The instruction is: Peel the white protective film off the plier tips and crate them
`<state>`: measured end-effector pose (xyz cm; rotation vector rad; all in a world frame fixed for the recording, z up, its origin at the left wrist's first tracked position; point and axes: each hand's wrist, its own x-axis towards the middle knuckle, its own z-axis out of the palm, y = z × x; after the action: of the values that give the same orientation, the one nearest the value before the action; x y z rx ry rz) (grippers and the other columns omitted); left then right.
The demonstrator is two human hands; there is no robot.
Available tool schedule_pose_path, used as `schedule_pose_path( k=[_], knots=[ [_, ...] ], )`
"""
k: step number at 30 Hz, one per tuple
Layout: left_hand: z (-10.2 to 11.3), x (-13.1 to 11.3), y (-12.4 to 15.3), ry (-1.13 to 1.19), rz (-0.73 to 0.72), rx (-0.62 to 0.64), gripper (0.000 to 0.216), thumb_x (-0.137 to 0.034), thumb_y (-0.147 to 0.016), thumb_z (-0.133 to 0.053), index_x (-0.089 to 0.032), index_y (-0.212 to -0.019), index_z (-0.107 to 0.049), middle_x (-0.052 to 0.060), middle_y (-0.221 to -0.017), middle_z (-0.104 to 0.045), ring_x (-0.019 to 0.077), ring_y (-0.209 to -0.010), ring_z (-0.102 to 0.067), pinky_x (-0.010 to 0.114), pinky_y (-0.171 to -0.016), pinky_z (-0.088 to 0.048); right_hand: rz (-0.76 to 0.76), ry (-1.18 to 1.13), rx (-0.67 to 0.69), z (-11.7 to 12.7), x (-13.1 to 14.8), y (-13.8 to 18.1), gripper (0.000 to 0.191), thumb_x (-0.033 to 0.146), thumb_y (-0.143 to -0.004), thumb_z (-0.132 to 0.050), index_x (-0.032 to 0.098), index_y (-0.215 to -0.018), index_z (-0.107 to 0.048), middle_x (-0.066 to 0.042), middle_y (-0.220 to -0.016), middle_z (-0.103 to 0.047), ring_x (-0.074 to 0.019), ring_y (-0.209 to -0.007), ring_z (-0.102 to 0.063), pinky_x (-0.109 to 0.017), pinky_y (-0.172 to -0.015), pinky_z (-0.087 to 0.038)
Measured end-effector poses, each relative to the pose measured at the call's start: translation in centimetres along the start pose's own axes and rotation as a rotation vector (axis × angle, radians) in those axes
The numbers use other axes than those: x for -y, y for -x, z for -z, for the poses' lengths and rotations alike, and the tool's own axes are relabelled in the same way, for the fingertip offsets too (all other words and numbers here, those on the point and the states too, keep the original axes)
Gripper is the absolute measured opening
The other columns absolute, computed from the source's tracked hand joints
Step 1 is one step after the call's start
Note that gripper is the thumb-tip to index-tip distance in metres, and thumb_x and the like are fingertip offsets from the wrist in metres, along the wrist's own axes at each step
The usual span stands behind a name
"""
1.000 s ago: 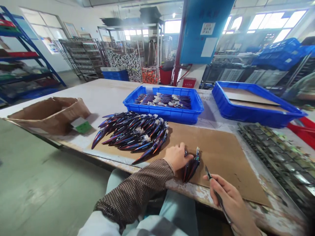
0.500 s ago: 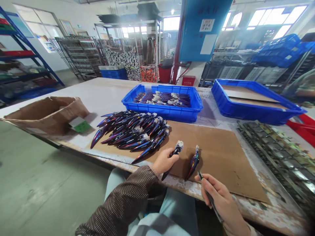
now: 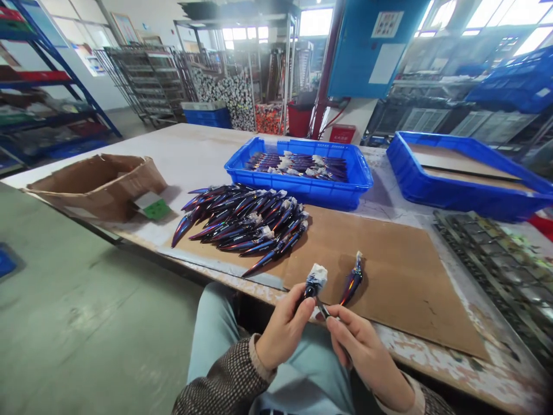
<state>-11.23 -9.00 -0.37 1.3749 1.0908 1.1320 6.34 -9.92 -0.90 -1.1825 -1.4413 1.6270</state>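
Note:
My left hand (image 3: 283,328) is closed round a dark iridescent horn-shaped piece (image 3: 311,284) whose upper end is wrapped in white tape. My right hand (image 3: 360,351) pinches a thin knife-like tool (image 3: 322,308), its tip touching the piece just under the tape. Both hands are above my lap at the table's near edge. A second such piece (image 3: 352,282) lies alone on the brown cardboard sheet (image 3: 389,265), just beyond my hands. A pile of several more pieces (image 3: 242,222) lies to the left on the cardboard.
A blue tray (image 3: 302,193) behind the pile holds several more pieces. Another blue tray (image 3: 462,193) with cardboard sheets is at the back right. A brown cardboard box (image 3: 97,184) sits at the left. Dark metal racks (image 3: 496,259) lie along the right edge.
My left hand has lifted one piece off the cardboard and drawn it toward me. My right hand has moved left, bringing the tool's tip to the piece.

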Motion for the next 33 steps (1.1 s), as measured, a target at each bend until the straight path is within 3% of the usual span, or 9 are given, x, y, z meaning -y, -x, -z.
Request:
schedule_pose_path(
  k=[9,20,28,33],
  knots=[
    [0.1,0.4,0.8,0.068,0.031,-0.009,0.037,-0.045,-0.099,-0.052,-0.017,-0.120,-0.060,0.006,-0.100,-0.063,0.0199,-0.092,-0.058,0.032,-0.085,-0.048,-0.005,-0.018,0.009,-0.5,-0.5,0.3,0.056,0.068,-0.094,-0.052,0.015,-0.103,-0.065,0.010,-0.044,-0.043,-0.0082,-0.039,-0.031,-0.021,-0.042,-0.025],
    [-0.7,1.3,3.4,0.059,0.045,-0.144,0.045,-0.050,-0.092,-0.062,-0.021,-0.126,-0.062,0.010,-0.108,-0.070,0.0255,-0.101,-0.062,0.036,-0.089,-0.054,-0.035,-0.118,-0.072,-2.0,-0.2,2.4,0.053,0.067,-0.093,-0.054,0.016,-0.099,-0.067,0.009,-0.045,-0.041,-0.0080,-0.040,-0.030,-0.022,-0.043,-0.025],
    [-0.7,1.6,5.0,0.048,-0.029,-0.073,0.045,-0.046,-0.096,-0.059,-0.022,-0.134,-0.056,0.010,-0.120,-0.069,0.0248,-0.109,-0.064,0.038,-0.101,-0.050,0.032,-0.019,-0.075,-1.0,0.8,2.6,0.050,0.063,-0.097,-0.050,0.017,-0.100,-0.068,0.008,-0.050,-0.040,-0.0097,-0.043,-0.033,-0.023,-0.045,-0.029],
    [-0.4,0.2,5.2,-0.049,-0.144,-0.003,0.037,-0.045,-0.098,-0.054,-0.025,-0.129,-0.062,0.008,-0.117,-0.071,0.0241,-0.104,-0.065,0.034,-0.096,-0.053,0.111,0.095,-0.068,0.4,2.1,2.3,0.048,0.059,-0.099,-0.049,0.016,-0.103,-0.070,0.005,-0.049,-0.046,-0.0118,-0.042,-0.039,-0.025,-0.044,-0.032]
  ],
)
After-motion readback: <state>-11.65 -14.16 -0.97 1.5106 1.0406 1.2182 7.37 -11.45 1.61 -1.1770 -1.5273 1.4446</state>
